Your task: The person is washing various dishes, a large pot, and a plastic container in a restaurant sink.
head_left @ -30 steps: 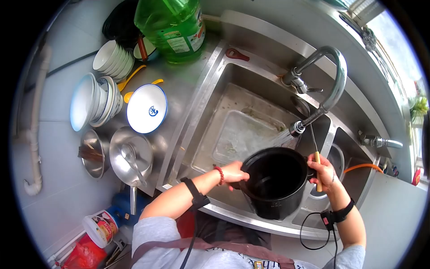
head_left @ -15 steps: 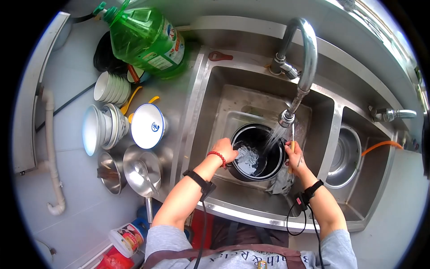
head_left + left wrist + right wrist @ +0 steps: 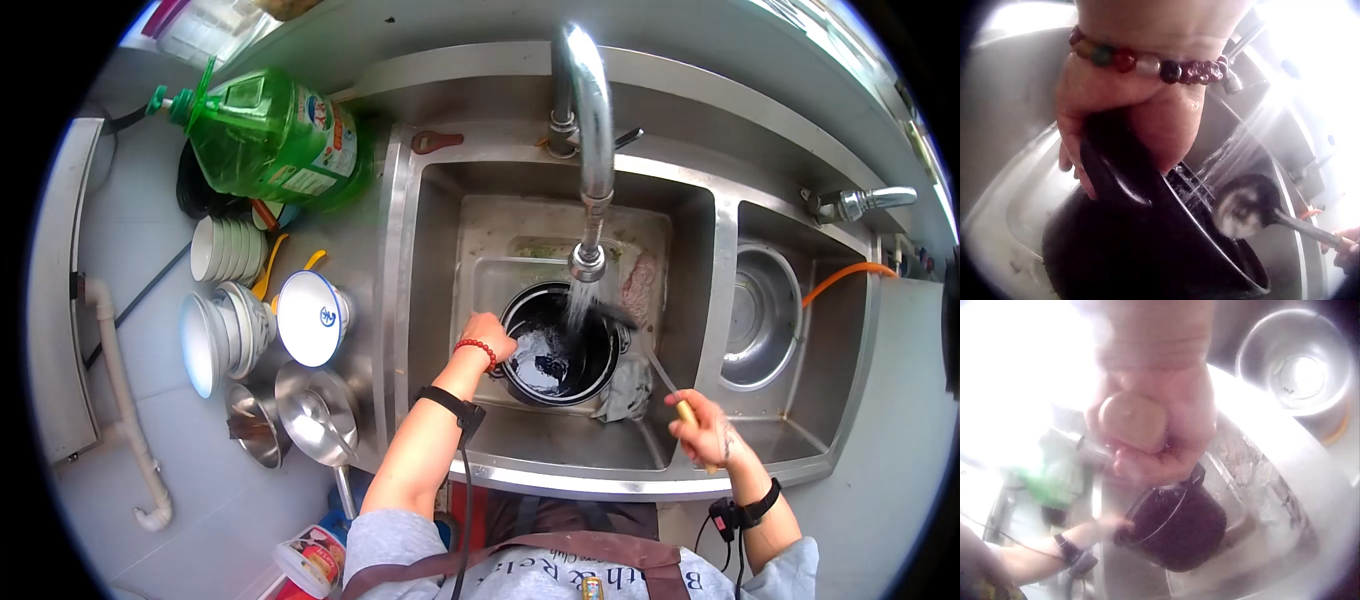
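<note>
A black pot (image 3: 556, 401) sits low in the large sink basin, and water from the faucet pours into it. My left hand (image 3: 487, 334) grips the handle at its left side; the left wrist view shows the fingers curled around that black handle (image 3: 1113, 156). To the right of the pot, my right hand (image 3: 706, 430) holds a ladle by its yellowish wooden handle (image 3: 687, 413). The ladle's metal shaft (image 3: 660, 368) slants up to the pot, and its bowl (image 3: 1246, 206) is beside the water stream at the rim.
A grey cloth (image 3: 627, 391) lies against the pot's right side. The faucet (image 3: 592, 200) arches above. In the smaller basin stands a metal bowl (image 3: 760, 320). Stacked bowls (image 3: 215, 335), a metal ladle-like scoop (image 3: 322, 410) and a green detergent jug (image 3: 270, 140) occupy the left counter.
The pot has gone from the sink's front edge down into the basin under the running water. My right hand has left the pot's right handle and moved right with the ladle.
</note>
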`<control>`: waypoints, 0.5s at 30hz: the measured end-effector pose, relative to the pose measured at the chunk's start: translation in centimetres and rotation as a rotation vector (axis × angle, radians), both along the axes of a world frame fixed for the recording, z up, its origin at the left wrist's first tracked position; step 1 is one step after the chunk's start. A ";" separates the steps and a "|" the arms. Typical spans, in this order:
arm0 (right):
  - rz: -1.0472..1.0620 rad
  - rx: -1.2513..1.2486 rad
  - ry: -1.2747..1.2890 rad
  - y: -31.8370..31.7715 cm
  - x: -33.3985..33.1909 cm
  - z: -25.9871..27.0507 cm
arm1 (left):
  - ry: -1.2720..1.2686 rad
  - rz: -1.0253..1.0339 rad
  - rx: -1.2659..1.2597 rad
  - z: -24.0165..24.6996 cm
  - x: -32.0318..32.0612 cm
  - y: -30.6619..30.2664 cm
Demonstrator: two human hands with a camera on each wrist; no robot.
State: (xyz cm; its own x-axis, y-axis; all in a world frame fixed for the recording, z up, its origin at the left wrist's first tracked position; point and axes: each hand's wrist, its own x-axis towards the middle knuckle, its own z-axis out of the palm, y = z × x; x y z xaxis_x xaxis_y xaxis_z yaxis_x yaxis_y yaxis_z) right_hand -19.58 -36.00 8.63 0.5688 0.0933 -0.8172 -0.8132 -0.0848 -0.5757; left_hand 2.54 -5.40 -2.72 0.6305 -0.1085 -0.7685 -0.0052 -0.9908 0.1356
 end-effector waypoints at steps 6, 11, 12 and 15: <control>-0.216 0.433 0.245 4.4 2.7 -3.3 | -0.004 0.103 -0.157 -1.6 -1.7 -1.6; -0.319 0.499 0.282 5.8 6.1 -4.3 | 0.056 0.316 -0.309 -1.4 -2.7 -1.9; -0.252 0.445 0.266 5.5 6.5 -3.7 | 0.113 0.379 -0.338 -1.5 -2.9 -1.2; -0.096 0.347 0.194 4.7 7.1 -2.1 | 0.241 0.636 -0.515 -3.2 -4.9 1.4</control>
